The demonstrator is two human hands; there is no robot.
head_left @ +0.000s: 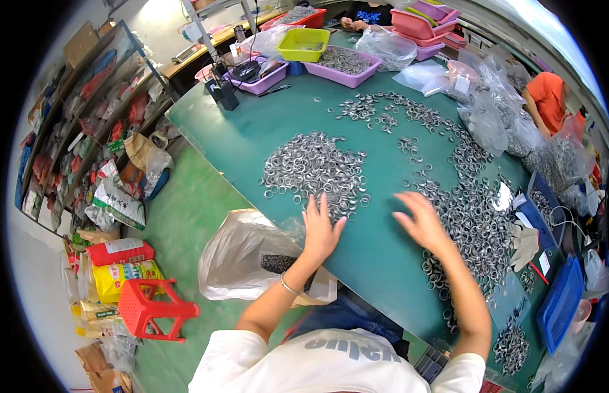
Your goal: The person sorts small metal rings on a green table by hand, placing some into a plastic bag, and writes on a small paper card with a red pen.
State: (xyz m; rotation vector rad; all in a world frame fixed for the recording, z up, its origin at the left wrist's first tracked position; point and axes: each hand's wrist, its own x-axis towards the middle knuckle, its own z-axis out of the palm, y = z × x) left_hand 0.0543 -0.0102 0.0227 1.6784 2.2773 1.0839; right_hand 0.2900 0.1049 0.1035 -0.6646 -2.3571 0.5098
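Silvery metal rings lie in a rounded pile (314,167) on the green tabletop (239,141). At the near edge of that pile is my left hand (322,232), palm down with the fingers stretched out, its fingertips over the closest rings. My right hand (423,224) is open too, its thumb and fingers spread at the left border of a much larger sweep of rings (474,216). Neither hand grips anything. A strip of bare green surface separates the two heaps. Whether my left fingertips press on the rings cannot be made out.
An open whitish sack (242,252) with dark small pieces inside stands against the table's left edge. A red stool (154,308) is on the floor. Purple tray (343,65), lime basin (303,44) and blue basket (559,304) line the table. Two people sit across.
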